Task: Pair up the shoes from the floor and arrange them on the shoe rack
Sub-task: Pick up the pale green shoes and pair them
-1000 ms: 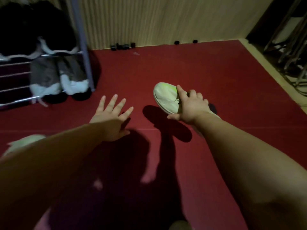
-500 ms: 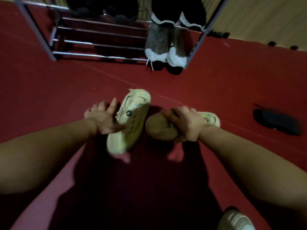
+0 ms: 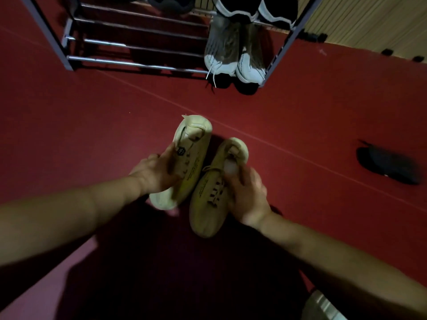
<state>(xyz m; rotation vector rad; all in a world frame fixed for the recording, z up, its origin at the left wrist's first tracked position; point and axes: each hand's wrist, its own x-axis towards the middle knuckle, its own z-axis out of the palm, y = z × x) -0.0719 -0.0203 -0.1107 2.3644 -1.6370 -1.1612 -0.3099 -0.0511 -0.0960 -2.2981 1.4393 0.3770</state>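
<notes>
Half a second ago the shoe on the right showed us its brown sole. Now it is turned laces-up and drawn in beside its partner, so both cream shoes sit together in front of us above the red floor (image 3: 92, 125).

At the far left and top stands the shoe rack (image 3: 138, 63), its metal bars running across to a slanted post on the right. A pair of grey-and-white sneakers (image 3: 233, 54) sits at the right end of a lower tier, toes towards us with a lace hanging down. Dark shoes (image 3: 275, 8) sit on the tier above them.

Below the rack, our left grip (image 3: 156, 175) is closed round the outer side of the left cream shoe (image 3: 191, 144), with the thumb lying over its upper. That shoe points its heel at the rack and its toe back at us.

Just beside it lies the right cream shoe (image 3: 208, 204), pointing the same way and a little nearer to us. We cannot tell whether the two shoes touch.

Our right grip (image 3: 248, 195) wraps round this shoe's outer side near the collar, and its fingers are blurred.

Well apart at the far right, a single black shoe (image 3: 388, 167) lies on the floor.
</notes>
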